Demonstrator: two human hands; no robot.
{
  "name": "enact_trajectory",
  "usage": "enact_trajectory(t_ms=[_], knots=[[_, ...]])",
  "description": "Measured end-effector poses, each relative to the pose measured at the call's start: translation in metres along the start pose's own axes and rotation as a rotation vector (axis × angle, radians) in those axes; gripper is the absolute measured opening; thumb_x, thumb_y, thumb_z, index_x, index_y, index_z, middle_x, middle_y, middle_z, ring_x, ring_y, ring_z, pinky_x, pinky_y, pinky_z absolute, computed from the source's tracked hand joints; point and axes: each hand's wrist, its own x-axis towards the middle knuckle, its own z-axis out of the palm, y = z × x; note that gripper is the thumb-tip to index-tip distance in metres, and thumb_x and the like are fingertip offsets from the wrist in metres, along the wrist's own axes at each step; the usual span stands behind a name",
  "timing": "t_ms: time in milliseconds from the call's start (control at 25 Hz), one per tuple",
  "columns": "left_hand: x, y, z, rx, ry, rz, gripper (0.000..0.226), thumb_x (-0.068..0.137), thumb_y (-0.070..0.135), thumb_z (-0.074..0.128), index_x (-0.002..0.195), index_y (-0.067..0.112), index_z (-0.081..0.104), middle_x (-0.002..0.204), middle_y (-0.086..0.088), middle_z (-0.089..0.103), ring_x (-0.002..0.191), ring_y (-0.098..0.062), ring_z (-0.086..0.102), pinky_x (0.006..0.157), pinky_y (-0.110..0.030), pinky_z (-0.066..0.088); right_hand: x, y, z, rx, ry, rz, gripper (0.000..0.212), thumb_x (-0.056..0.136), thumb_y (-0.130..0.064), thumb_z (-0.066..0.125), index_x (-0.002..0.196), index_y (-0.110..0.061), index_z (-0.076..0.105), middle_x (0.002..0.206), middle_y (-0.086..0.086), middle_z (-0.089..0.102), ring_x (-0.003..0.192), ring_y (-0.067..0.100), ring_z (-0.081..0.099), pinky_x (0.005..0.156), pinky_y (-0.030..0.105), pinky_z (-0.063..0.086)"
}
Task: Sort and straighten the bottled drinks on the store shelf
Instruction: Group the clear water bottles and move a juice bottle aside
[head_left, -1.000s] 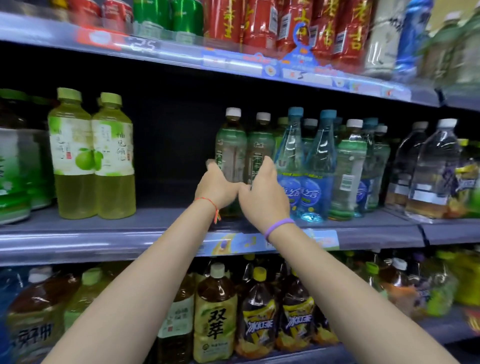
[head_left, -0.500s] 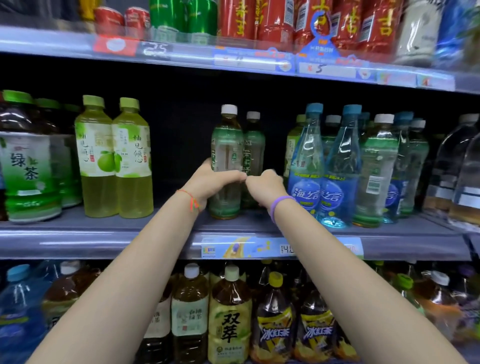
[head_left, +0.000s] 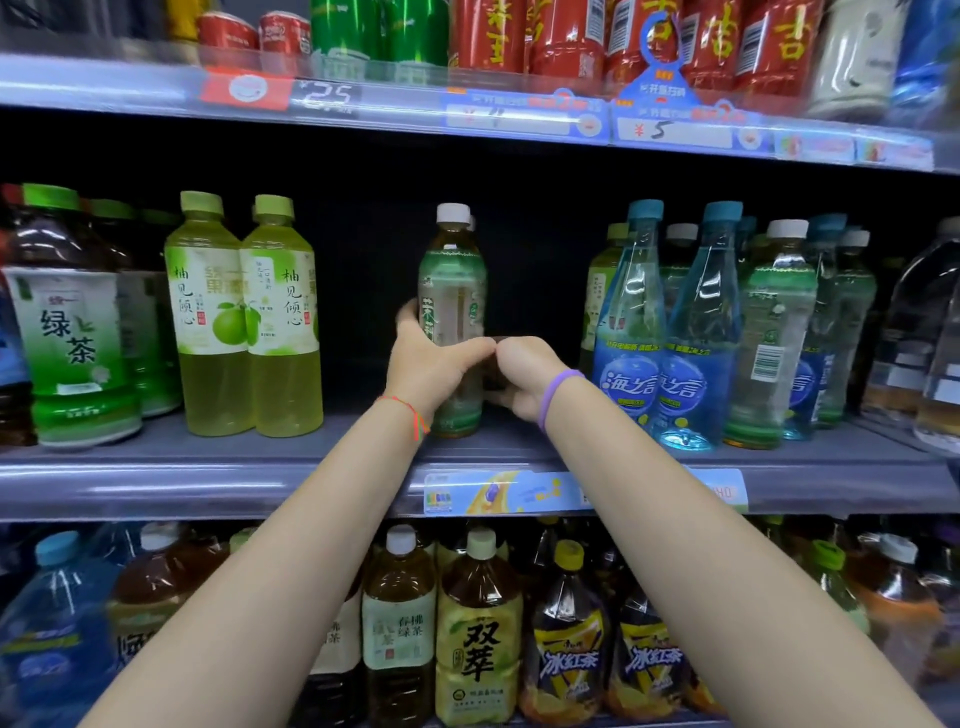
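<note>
On the middle shelf (head_left: 208, 483) a white-capped green tea bottle (head_left: 453, 280) stands upright in an open gap. My left hand (head_left: 431, 364) grips its lower label from the left. A second white-capped tea bottle (head_left: 471, 224) stands right behind it, with only its cap edge showing. My right hand (head_left: 524, 376) is curled low at the right side of the pair, its fingers round the dark lower part of the rear bottle. The thumbs of both hands meet in front of the bottles.
Two yellow-green pomelo drinks (head_left: 244, 317) and big green tea bottles (head_left: 72, 338) stand to the left. Blue-capped drinks (head_left: 670, 332) and more bottles crowd the right. Red and green cans (head_left: 488, 31) fill the shelf above; large tea bottles (head_left: 478, 634) fill the shelf below.
Both hands slid the two tea bottles left, away from the blue-capped bottles. The two stood side by side before; now one is lined up behind the other.
</note>
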Motion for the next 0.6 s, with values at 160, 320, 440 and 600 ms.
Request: enact_trajectory(t_ms=[160,320,440,600], knots=[[-0.029,0.018,0.025,0.307,0.350,0.466,0.091,0.080,0.031,0.069,0.154,0.007,0.021,0.157,-0.019,0.026,0.147,-0.033,0.024,0.121,-0.043,0.022,-0.033,-0.005,-0.018,-0.232,-0.001,-0.292,0.029,0.097,-0.010,0.044,0.078,-0.010,0.065,0.072,0.004,0.066,0.071,0.021,0.066,0.076,0.039,0.060],[-0.049,0.039,0.070,0.274,0.357,0.777,0.056,0.077,0.021,0.056,0.131,0.003,0.053,0.138,-0.018,0.047,0.130,-0.033,0.044,0.109,-0.037,0.031,-0.057,-0.013,-0.073,-0.589,0.570,-0.985,0.023,0.082,-0.009,0.048,0.097,-0.012,0.065,0.098,0.004,0.062,0.086,0.024,0.058,0.070,0.035,0.047],[-0.057,0.042,0.108,0.225,0.168,0.615,0.054,0.079,0.022,0.062,0.130,0.006,0.050,0.127,-0.011,0.051,0.117,-0.031,0.051,0.102,-0.043,0.041,-0.068,-0.017,-0.126,-0.696,0.901,-1.113,0.036,0.076,-0.007,0.047,0.111,-0.005,0.056,0.107,0.014,0.051,0.092,0.034,0.052,0.070,0.039,0.042],[-0.060,0.033,0.149,0.225,-0.072,0.255,0.081,0.072,0.036,0.076,0.137,0.009,0.038,0.129,-0.011,0.054,0.114,-0.032,0.057,0.097,-0.047,0.049,-0.068,-0.007,-0.170,-0.870,0.799,-0.717,0.035,0.089,-0.021,0.053,0.119,-0.005,0.046,0.116,0.012,0.049,0.101,0.032,0.051,0.076,0.037,0.041]])
